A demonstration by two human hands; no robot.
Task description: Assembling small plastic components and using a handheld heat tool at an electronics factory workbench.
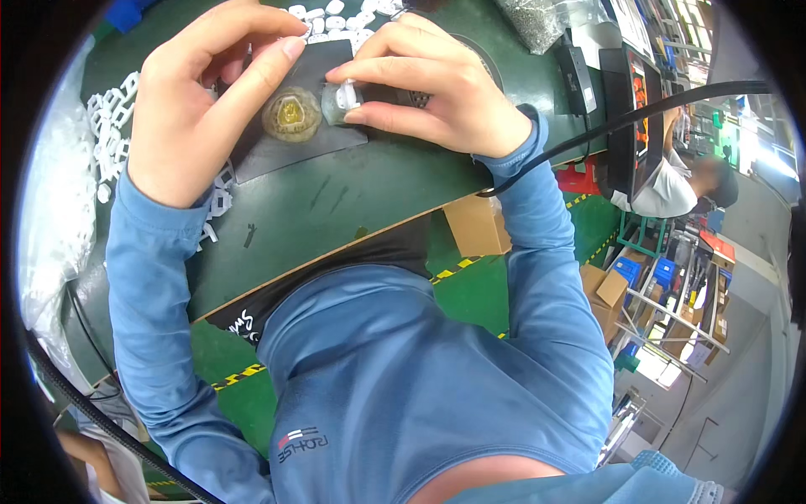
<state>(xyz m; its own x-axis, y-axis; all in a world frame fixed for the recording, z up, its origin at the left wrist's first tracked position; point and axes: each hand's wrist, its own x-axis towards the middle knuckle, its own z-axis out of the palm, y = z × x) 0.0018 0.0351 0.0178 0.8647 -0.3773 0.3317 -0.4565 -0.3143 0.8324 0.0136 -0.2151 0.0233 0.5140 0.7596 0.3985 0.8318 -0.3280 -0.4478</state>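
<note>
The right hand [437, 88] hides most of a small white plastic piece [346, 95]; its fingers are clamped on it, thumb and forefinger pinching it just right of one round yellowish disc [291, 113] on the dark mat [277, 151]. The left hand [189, 105] covers the mat's left edge, its fingers curled and apart, the forefinger tip reaching over the disc; whether it touches anything I cannot tell. Loose white pieces [113, 126] lie scattered at the left and far edges of the green surface [336, 202], too many and too overlapped to count. One clear bag [537, 21] at far right is cut off.
</note>
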